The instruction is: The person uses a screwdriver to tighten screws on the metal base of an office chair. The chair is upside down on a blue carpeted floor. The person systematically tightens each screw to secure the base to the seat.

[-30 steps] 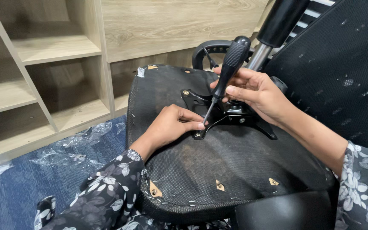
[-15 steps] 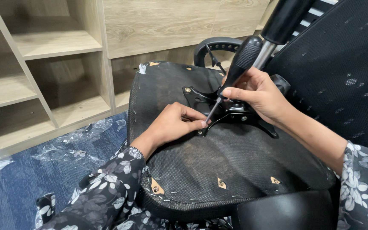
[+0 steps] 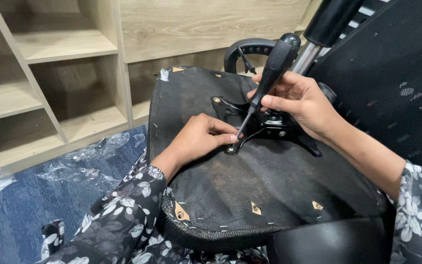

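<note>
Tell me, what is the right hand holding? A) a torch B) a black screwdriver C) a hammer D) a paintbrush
B: the right hand grips a black screwdriver by its thick handle, with the thin metal tip pointing down at a corner of the black metal plate on the chair seat's underside, right beside the left hand's fingers.

Crumpled clear plastic wrapping (image 3: pixel 81 164) on blue carpet (image 3: pixel 20 215), below shelves (image 3: pixel 50 98).
</note>
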